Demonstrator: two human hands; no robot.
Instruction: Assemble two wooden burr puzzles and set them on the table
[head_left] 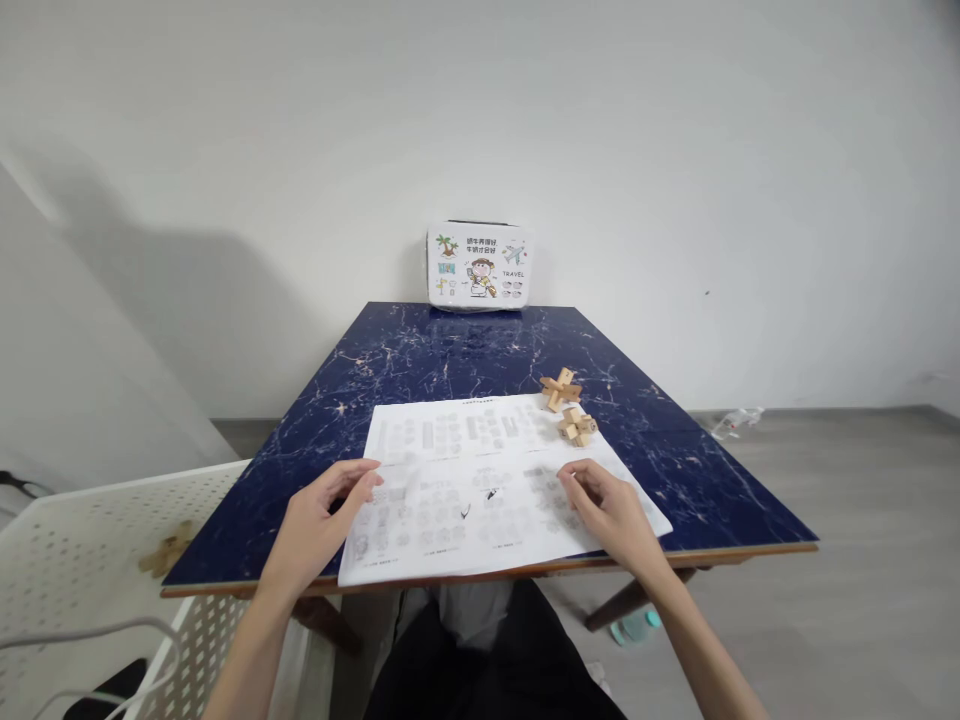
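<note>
A large white printed sheet (450, 480) with rows of small diagrams lies on the blue marbled table (465, 350). At the sheet's left edge is my left hand (322, 510), its fingers loosely curved, with a gap between thumb and index finger and no object visible in it. My right hand (611, 510) is over the right part of the sheet, thumb and fingers loosely bent, also with nothing visible in it. Beyond it, an interlocking wooden puzzle (577, 427) sits on the sheet's upper right corner. Just behind stands a second wooden puzzle (560, 389).
A white case with cartoon prints (480, 268) stands against the wall at the table's far edge. A white perforated basket (67, 540) at the left holds a wooden piece (169, 550) and cables. A turquoise-capped bottle (636, 626) and a clear plastic bag (737, 423) lie on the floor.
</note>
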